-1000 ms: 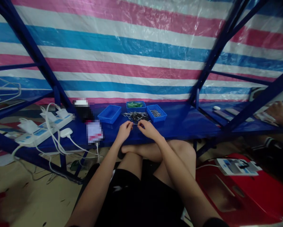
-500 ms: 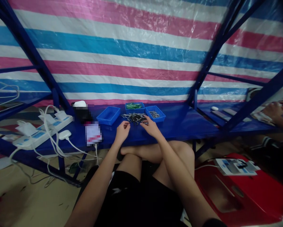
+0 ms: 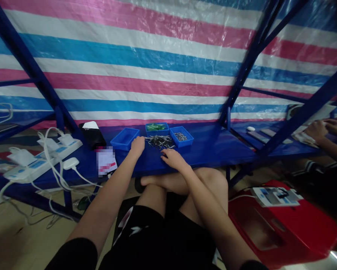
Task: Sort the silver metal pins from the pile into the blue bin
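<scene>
My left hand (image 3: 138, 145) is beside the right rim of a blue tray (image 3: 125, 138) whose visible inside is bare. Its fingers are closed, and what they hold, if anything, is too small to make out. My right hand (image 3: 172, 158) hovers low over the near side of a loose pile of thin silvery and dark metal pieces (image 3: 160, 141), fingers loosely apart. Behind the pile stands a blue tray (image 3: 157, 134) with green items in it. To its right, another blue tray (image 3: 181, 137) contains many small silvery pieces.
On the blue bench (image 3: 210, 150) at left lie a power strip (image 3: 44, 159) with plugged-in chargers, a black case (image 3: 93, 137) and a partly blurred phone-like object (image 3: 106, 161). A red box (image 3: 286, 225) stands lower right. Another person's hands (image 3: 317, 130) are at far right.
My left hand has moved left and forward, from the pile to the edge of the left tray. My right hand has drawn back slightly towards me, off the pile. The view has shifted a little.
</scene>
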`<move>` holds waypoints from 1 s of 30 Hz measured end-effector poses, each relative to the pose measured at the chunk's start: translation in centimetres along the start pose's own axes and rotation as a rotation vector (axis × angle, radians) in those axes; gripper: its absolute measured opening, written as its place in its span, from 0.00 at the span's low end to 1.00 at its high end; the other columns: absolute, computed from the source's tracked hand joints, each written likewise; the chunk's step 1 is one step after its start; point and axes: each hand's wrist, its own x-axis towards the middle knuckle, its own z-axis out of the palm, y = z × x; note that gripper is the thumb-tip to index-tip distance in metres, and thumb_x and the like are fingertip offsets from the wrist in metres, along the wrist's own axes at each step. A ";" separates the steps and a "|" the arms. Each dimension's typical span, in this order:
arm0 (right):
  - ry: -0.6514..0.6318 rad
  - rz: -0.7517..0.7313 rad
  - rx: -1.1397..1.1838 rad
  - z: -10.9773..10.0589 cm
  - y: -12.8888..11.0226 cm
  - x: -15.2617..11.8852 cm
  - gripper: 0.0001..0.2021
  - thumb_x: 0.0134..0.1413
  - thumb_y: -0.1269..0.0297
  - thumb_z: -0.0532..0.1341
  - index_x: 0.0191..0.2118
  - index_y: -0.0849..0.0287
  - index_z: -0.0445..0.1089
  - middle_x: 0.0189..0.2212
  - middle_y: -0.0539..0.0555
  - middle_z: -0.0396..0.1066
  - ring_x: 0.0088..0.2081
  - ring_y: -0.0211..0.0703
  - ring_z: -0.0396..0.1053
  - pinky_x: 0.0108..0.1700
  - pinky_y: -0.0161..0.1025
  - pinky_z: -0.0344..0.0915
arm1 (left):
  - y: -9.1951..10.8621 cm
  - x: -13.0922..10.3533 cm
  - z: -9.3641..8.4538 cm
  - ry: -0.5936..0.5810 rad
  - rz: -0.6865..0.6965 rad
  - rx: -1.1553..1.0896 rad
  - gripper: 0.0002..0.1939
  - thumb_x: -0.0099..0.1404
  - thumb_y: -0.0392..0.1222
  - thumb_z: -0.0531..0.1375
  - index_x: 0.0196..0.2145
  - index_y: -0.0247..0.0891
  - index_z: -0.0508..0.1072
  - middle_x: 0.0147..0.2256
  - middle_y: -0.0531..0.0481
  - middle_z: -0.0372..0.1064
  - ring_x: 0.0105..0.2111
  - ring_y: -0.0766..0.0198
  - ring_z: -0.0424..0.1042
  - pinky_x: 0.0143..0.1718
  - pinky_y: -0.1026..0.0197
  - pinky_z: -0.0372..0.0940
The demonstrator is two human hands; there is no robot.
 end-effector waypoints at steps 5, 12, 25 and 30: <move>0.004 -0.005 0.002 0.2 0.2 0.1 0.14 0.56 0.63 0.55 0.47 0.60 0.66 0.41 0.58 0.70 0.44 0.44 0.66 0.46 0.38 0.60 | -0.3 -0.3 -0.7 0.038 0.054 0.003 0.15 0.64 0.33 0.45 0.41 0.32 0.71 0.40 0.34 0.67 0.41 0.50 0.70 0.40 0.52 0.64; 0.128 0.053 0.070 0.3 -0.4 0.3 0.17 0.57 0.63 0.53 0.52 0.57 0.60 0.44 0.57 0.69 0.43 0.42 0.67 0.43 0.36 0.61 | 2.0 -4.4 -0.4 0.321 0.162 -0.590 0.12 0.65 0.39 0.49 0.42 0.36 0.68 0.39 0.43 0.70 0.40 0.58 0.70 0.42 0.58 0.63; 0.035 0.031 0.047 0.7 -0.7 0.2 0.11 0.62 0.66 0.48 0.42 0.58 0.65 0.39 0.55 0.71 0.41 0.40 0.68 0.41 0.33 0.59 | 3.1 -7.0 1.8 0.042 0.204 -1.055 0.12 0.55 0.45 0.60 0.34 0.34 0.74 0.32 0.46 0.74 0.32 0.59 0.73 0.37 0.59 0.66; 0.019 0.081 0.055 0.6 -1.0 0.0 0.12 0.63 0.65 0.45 0.42 0.57 0.64 0.39 0.55 0.70 0.40 0.40 0.68 0.38 0.33 0.59 | 3.1 -6.7 1.6 -0.005 0.155 -1.099 0.14 0.52 0.45 0.62 0.34 0.33 0.75 0.32 0.45 0.75 0.32 0.58 0.73 0.38 0.58 0.67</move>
